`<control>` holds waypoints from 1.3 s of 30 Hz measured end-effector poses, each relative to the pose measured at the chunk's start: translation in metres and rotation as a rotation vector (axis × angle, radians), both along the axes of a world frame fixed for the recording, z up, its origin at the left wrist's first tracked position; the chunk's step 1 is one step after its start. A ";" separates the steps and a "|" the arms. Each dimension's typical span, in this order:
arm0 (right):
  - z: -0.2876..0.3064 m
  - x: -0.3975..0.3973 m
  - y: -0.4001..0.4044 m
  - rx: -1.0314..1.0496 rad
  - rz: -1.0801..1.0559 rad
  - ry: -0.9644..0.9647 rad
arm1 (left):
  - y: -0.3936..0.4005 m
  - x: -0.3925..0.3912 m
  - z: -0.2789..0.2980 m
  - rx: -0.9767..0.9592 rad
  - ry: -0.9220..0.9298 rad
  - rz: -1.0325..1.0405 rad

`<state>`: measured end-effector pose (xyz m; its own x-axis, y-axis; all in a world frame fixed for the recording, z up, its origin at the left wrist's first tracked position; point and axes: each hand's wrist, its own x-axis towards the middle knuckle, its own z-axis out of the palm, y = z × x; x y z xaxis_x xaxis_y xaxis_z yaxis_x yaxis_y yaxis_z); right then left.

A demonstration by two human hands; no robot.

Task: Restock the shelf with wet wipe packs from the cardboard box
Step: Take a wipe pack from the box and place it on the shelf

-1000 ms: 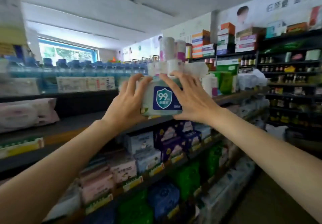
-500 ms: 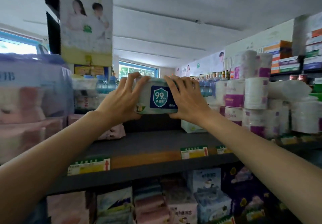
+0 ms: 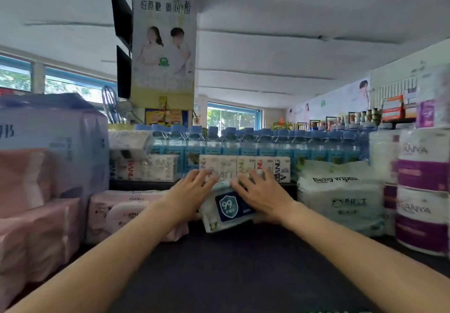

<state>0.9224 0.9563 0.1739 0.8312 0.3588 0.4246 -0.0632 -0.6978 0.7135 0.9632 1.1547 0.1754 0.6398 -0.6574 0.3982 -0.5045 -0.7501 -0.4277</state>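
A pale green wet wipe pack [image 3: 226, 211] with a dark blue "99" shield label lies tilted on the dark shelf top [image 3: 231, 271], far back. My left hand [image 3: 192, 190] grips its left end, fingers spread over the top. My right hand [image 3: 263, 193] grips its right end the same way. The pack sits between a pink wipe pack [image 3: 126, 212] on the left and a stack of white "Baby wipes" packs [image 3: 341, 198] on the right. The cardboard box is out of view.
Large pink and lilac tissue bundles [image 3: 43, 181] fill the left side. Purple-banded paper rolls [image 3: 423, 190] stand at the right. Behind the pack are white tissue boxes [image 3: 243, 166] and a row of blue-capped water bottles [image 3: 267, 142]. A poster-covered pillar [image 3: 165, 44] rises behind.
Both hands have carried the pack from the air in front of the shelf forward and down onto the shelf top. The camera has risen and moved closer to the shelf.
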 end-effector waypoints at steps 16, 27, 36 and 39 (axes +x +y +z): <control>0.007 -0.031 -0.034 0.271 -0.001 0.270 | -0.049 -0.018 0.006 0.056 0.149 -0.021; 0.009 -0.270 -0.058 0.473 -0.380 0.112 | -0.130 -0.193 0.007 -0.233 0.195 -0.791; -0.042 -0.533 -0.041 0.763 -0.951 0.160 | -0.197 -0.401 -0.062 0.090 0.270 -1.193; -0.060 -0.598 -0.042 0.841 -1.051 0.105 | -0.211 -0.459 -0.079 0.181 0.277 -1.279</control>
